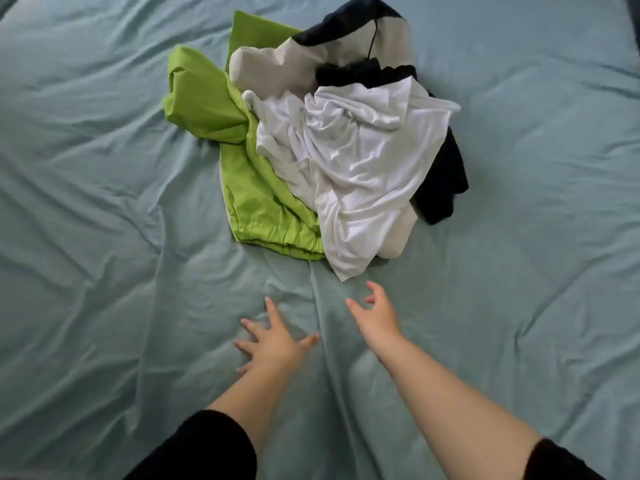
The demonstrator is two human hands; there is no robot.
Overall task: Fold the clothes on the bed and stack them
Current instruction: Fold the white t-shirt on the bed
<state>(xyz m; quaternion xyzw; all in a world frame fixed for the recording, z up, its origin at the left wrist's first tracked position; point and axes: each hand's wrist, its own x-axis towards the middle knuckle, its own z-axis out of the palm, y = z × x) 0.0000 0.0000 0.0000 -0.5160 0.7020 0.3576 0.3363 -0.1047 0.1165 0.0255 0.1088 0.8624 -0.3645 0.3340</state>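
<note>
From the head camera we're looking down on the bed, and the clothes sit in one loose pile (332,140) in the middle of the blue-green sheet (104,174), with nothing folded yet by the look of it. On top lies a crumpled white shirt (356,168). A green garment (242,188) spreads out beneath it to the left, gathered hem nearest us, and a dark garment (446,181) pokes out on the right. A black-and-white piece (349,39) is tangled in at the far end.

Our left hand (273,341) is spread wide, fingers straight and holding nothing. It is low over the sheet or resting on it, we cannot tell which. We'd guess it's there to brace us or smooth a folding spot. Our right hand (375,317) stretches toward the shirt's near corner, fingers loosely curved and empty, just short of the cloth. The shirt looks like the sensible first pick, since it is topmost and closest.

For room, wide stretches of rumpled sheet show left, right and near us, plenty for laying flat and stacking. The bed's edges appear only at the far corners, well away from the pile.
</note>
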